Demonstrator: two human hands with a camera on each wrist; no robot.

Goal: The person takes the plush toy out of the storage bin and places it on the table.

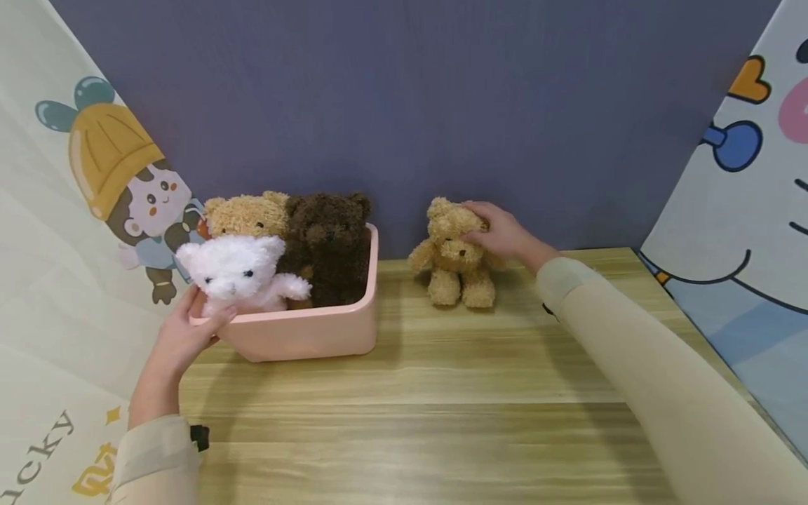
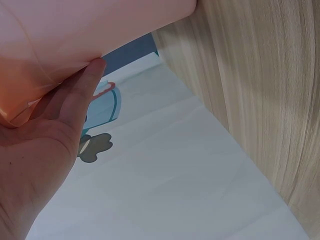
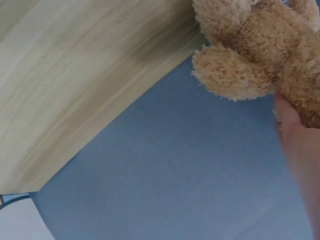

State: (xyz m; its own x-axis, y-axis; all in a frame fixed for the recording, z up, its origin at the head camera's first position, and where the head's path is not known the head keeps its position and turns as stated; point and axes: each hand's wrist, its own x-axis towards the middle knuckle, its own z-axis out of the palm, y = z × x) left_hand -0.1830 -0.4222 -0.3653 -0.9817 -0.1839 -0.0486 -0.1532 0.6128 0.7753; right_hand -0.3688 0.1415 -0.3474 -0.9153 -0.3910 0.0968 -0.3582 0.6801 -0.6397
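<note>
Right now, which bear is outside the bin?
The tan bear the right hand holds by the head; the white bear, dark-brown bear and other tan bear are in the pink bin.

The pink bin hides the lower body of the white bear (legs inside, it seems)

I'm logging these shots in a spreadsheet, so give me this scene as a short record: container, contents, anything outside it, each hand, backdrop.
Container: pink bin, on a wood-grain tabletop
Contents: white teddy bear at the near left; golden-tan teddy bear and dark brown teddy bear behind it
Outside the bin: light brown teddy bear, upright, to its right
Left hand: grips the bin's near left corner
Right hand: holds the light brown teddy bear by its head
Backdrop: dark blue-gray panel
</note>
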